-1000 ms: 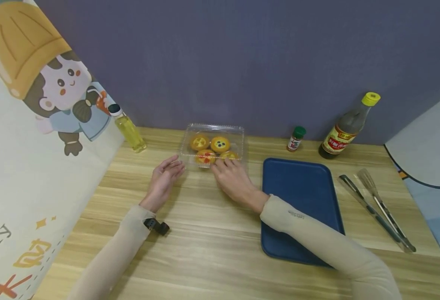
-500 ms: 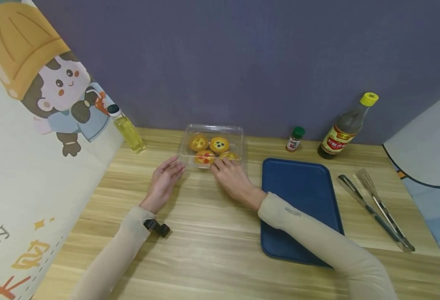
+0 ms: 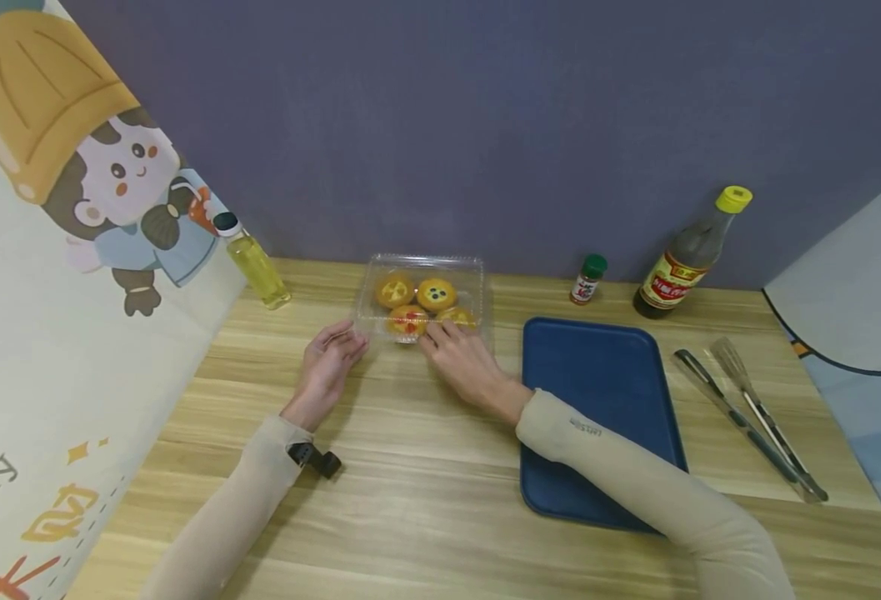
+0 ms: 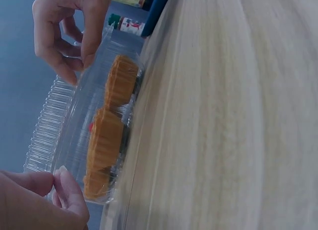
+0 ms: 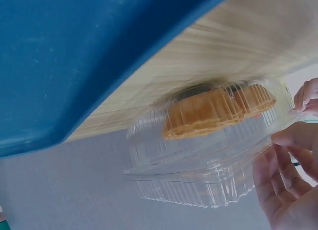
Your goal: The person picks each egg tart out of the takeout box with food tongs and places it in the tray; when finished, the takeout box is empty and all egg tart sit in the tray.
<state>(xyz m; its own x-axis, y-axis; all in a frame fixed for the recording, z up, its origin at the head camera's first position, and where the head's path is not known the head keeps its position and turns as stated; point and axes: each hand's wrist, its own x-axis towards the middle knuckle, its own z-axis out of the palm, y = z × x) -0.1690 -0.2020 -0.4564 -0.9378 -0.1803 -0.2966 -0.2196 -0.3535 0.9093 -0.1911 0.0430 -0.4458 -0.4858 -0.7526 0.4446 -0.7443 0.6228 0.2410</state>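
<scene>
Plastic box (image 3: 427,267), left grip (image 3: 326,364) pinching its corner, right grip (image 3: 464,360) pinching its rim

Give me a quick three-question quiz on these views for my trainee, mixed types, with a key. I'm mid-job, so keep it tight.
1. Multiple choice: how many tarts show in the clear container in the head view?
A) two
B) four
C) six

2. True or false: in the head view, the green-capped jar stands to the left of the yellow-capped bottle.

3. Short answer: which hand's sleeve crosses over the blue tray?

Key:
1. B, four.
2. True.
3. The right hand.
</scene>
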